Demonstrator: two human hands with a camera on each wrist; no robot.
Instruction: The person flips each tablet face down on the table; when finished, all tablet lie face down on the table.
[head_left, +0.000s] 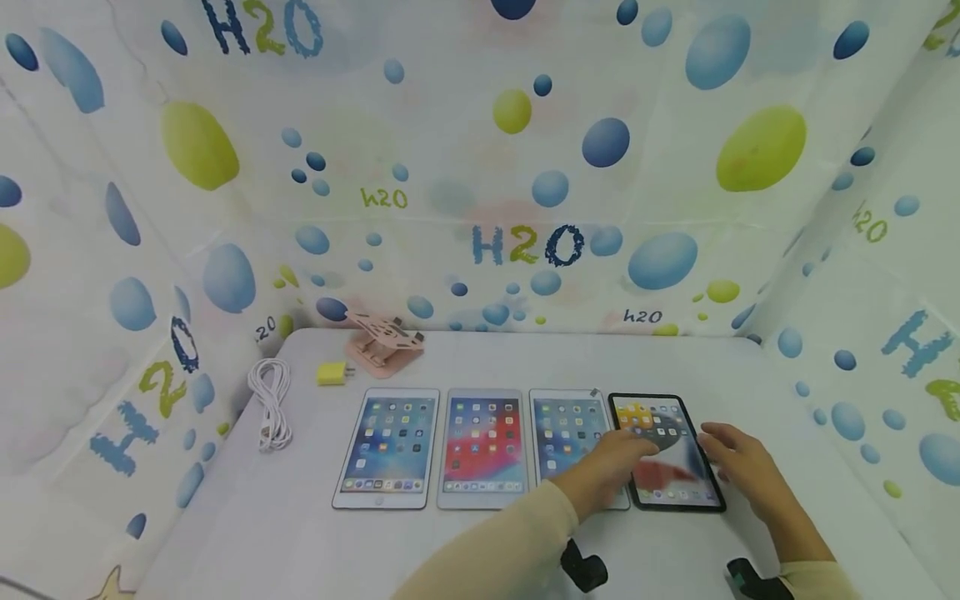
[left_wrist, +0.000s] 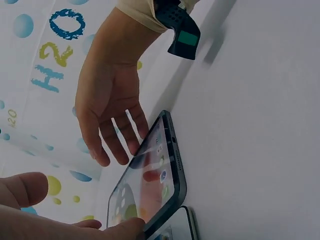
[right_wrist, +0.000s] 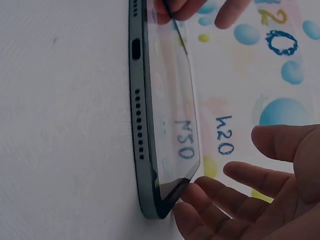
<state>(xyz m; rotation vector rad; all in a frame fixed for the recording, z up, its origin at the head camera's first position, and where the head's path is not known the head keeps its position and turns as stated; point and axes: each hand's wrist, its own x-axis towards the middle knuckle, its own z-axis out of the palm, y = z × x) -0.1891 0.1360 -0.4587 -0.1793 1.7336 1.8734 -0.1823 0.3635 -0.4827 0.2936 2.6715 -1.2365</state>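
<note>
A black-edged tablet (head_left: 678, 468) with a lit screen lies at the right end of a row of tablets. My left hand (head_left: 609, 468) reaches across the white-edged tablet (head_left: 564, 421) beside it, with its fingertips over the black-edged tablet's left side. Along the right edge is my right hand (head_left: 750, 473), its fingers extended and slightly bent. In the right wrist view, the fingers (right_wrist: 240, 202) of that hand are spread at the tablet's corner, thumb apart. The left wrist view shows a left finger (left_wrist: 125, 229) at the opposite edge, thumb raised.
Two more lit white-edged tablets, one with a blue screen (head_left: 390, 442) and one with a red-blue screen (head_left: 482, 442), continue the row leftward. Behind them stand a pink folding stand (head_left: 384, 343) and a yellow charger plug (head_left: 331, 373). A coiled white cable (head_left: 272, 404) lies far left.
</note>
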